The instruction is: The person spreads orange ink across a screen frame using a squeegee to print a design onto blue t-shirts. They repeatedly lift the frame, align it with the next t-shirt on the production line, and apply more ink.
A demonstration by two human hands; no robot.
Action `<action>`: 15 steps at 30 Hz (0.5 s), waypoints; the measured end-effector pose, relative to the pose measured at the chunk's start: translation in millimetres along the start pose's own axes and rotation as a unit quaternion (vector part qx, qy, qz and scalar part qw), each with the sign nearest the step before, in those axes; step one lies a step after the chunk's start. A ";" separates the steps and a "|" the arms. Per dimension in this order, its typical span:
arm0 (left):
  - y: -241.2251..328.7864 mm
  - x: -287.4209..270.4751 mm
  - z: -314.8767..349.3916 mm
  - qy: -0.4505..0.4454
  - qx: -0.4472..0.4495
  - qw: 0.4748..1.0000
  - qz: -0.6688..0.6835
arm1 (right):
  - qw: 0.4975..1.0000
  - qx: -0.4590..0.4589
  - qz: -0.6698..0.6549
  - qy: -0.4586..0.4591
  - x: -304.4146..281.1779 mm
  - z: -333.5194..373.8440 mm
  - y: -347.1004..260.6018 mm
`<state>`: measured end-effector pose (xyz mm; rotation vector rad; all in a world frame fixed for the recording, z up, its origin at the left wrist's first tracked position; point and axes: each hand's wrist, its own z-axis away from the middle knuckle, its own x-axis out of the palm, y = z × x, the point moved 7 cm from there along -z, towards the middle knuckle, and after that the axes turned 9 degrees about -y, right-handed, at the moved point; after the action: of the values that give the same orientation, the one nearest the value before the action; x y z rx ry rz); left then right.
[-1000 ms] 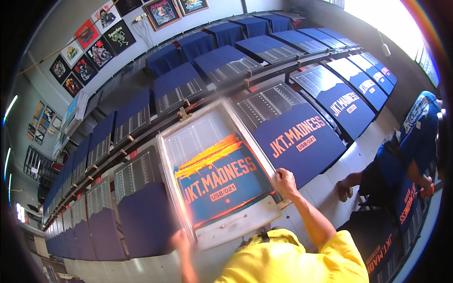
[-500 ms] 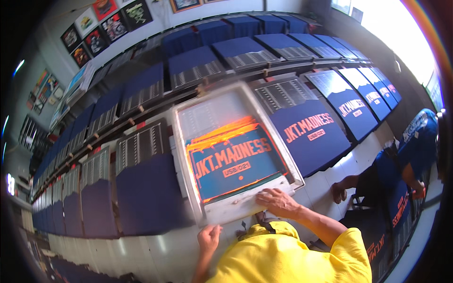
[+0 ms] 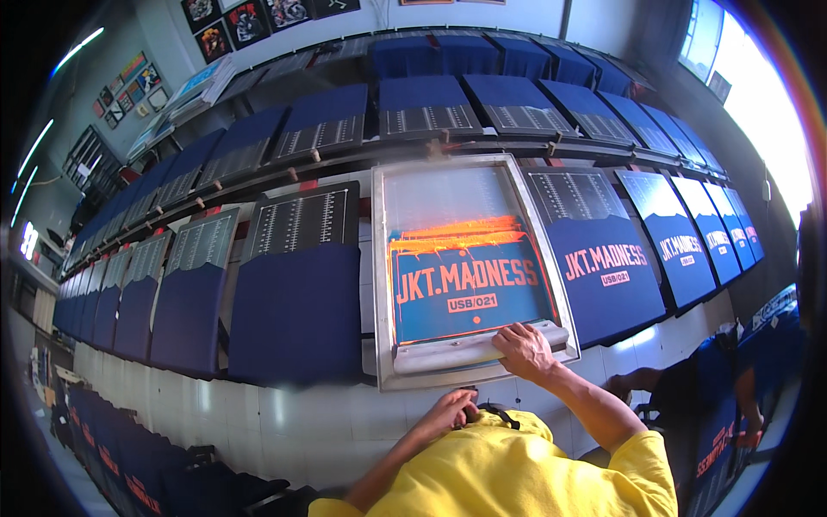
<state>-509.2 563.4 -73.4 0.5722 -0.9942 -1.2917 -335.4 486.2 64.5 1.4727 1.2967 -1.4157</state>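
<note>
Head view: the bar [image 3: 457, 349] was gripped by the right hand [image 3: 524, 346], maybe to steady it; the left hand's [image 3: 447, 412] grip couldn't be told.

Over there a pale printing frame [image 3: 380, 293] lies flat, bright orange ink [image 3: 461, 231] smeared across the middle of its mesh [image 3: 422, 317], orange lettering [image 3: 465, 277] beside it; a long whitish squeegee [image 3: 444, 351] spans one short end.

- Dark posters [image 3: 246, 23] high on the pale back wall [image 3: 508, 21]
- Smaller colourful prints [image 3: 131, 86] clustered farther left
- Slim light tubes [image 3: 79, 50] aglow at far left
- Sunlit window [image 3: 706, 39], upper right
- Blue-shirted co-worker [image 3: 768, 349] near the right edge
- White tiled floor [image 3: 207, 396] below
</note>
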 end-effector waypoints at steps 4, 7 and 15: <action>-32.4 4.8 -39.5 -0.043 -0.027 0.994 0.095 | 1.000 0.008 -0.014 0.002 -14.8 -22.4 15.0; -35.1 8.5 -49.7 -0.034 0.033 0.992 0.117 | 0.999 -0.004 -0.019 0.041 -22.9 -50.8 44.2; -37.9 6.5 -55.7 0.061 0.118 0.991 0.023 | 0.998 0.026 -0.040 0.035 -17.9 -153.6 140.8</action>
<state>-481.4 539.2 -130.1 0.7951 -1.0586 -1.0915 -157.4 594.1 84.6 1.5320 1.3859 -1.4714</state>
